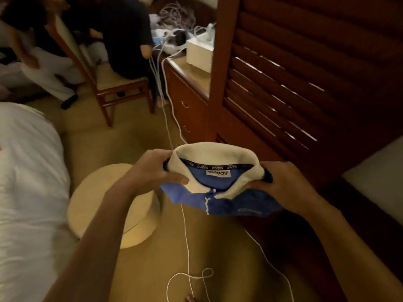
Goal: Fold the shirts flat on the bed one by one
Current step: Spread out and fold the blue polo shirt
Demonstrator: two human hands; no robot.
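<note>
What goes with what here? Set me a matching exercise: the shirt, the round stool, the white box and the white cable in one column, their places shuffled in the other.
Things:
1. shirt
2. round stool
3. white box
4. white cable

Places:
a. on top of the dresser
b. on the floor beside the bed
c. gripped by the left hand and the right hand
d. trailing loose across the carpet

Pairs: 1-c, 2-b, 3-a, 4-d

The room is dim and yellow-brown. Bright spots shine on the dark slats (283, 68). The shirt (218, 184) looks sharp, but the far people (126, 40) are blurry and the edges bend.
</note>
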